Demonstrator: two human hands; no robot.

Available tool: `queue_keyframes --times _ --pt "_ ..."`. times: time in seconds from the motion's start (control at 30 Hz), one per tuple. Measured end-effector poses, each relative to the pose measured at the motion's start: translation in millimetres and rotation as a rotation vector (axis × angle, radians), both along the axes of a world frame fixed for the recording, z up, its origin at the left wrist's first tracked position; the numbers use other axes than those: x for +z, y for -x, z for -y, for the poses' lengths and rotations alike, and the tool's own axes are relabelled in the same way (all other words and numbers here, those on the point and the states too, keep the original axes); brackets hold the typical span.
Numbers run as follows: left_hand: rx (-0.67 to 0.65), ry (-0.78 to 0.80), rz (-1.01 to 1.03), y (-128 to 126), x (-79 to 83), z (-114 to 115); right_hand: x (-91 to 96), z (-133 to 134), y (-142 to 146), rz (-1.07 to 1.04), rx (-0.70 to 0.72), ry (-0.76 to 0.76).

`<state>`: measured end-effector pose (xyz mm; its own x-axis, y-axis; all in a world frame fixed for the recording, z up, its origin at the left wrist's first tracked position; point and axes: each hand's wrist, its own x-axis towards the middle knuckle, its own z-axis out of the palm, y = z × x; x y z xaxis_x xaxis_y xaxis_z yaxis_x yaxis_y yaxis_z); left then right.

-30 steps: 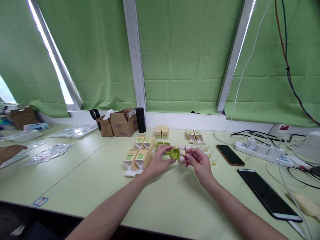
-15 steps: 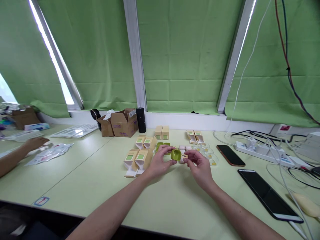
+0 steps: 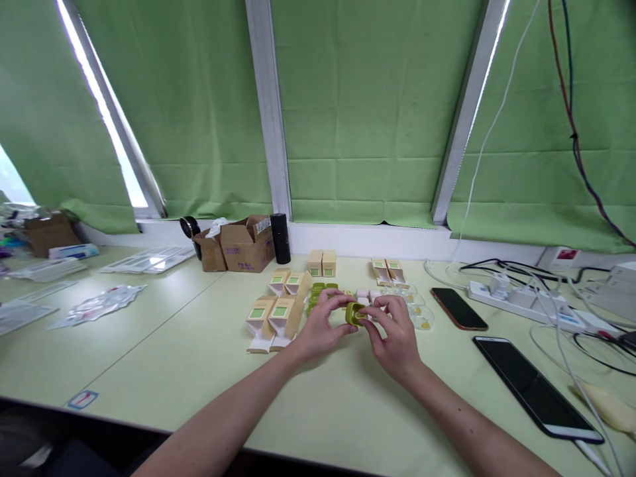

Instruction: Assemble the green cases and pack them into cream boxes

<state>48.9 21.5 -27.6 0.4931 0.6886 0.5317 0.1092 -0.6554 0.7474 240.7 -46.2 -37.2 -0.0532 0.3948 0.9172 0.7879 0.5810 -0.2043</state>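
Note:
A small green square cup (image 3: 353, 315) is pinched between the thumb and fingers of my left hand (image 3: 318, 328), its open side tilted towards the right. My right hand (image 3: 398, 339) is closed, its fingertips at the cup's opening; whatever they hold is hidden there. Behind my left hand, several more green cups (image 3: 318, 288) stand on the table. Small pale pink pieces (image 3: 362, 293) lie just beyond my fingers. Clear rounded plastic pieces with yellow spots (image 3: 422, 319) lie beyond my right hand. To the left stand small beige cartons (image 3: 283, 313) with green squares and unfolded flaps.
Two beige cartons (image 3: 322, 264) stand farther back, with another pair (image 3: 388, 271) to their right. Two phones, one dark (image 3: 458, 308) and one larger (image 3: 536, 384), lie right, near a power strip (image 3: 527, 305) and cables. Cardboard boxes (image 3: 246, 248) and a black cylinder (image 3: 281, 238) stand back left.
My right hand has brought a small beige piece to the green cup, and its fingertips now reach the opening. The cup has turned slightly. Another person's hand has left the far left.

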Motion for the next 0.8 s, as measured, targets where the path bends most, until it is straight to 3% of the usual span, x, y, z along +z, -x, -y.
queue_keyframes --times 0.8 --pt "0.002 -0.050 -0.015 -1.5 -3.2 0.6 -2.2 -2.2 -1.3 0.074 -0.023 -0.002"
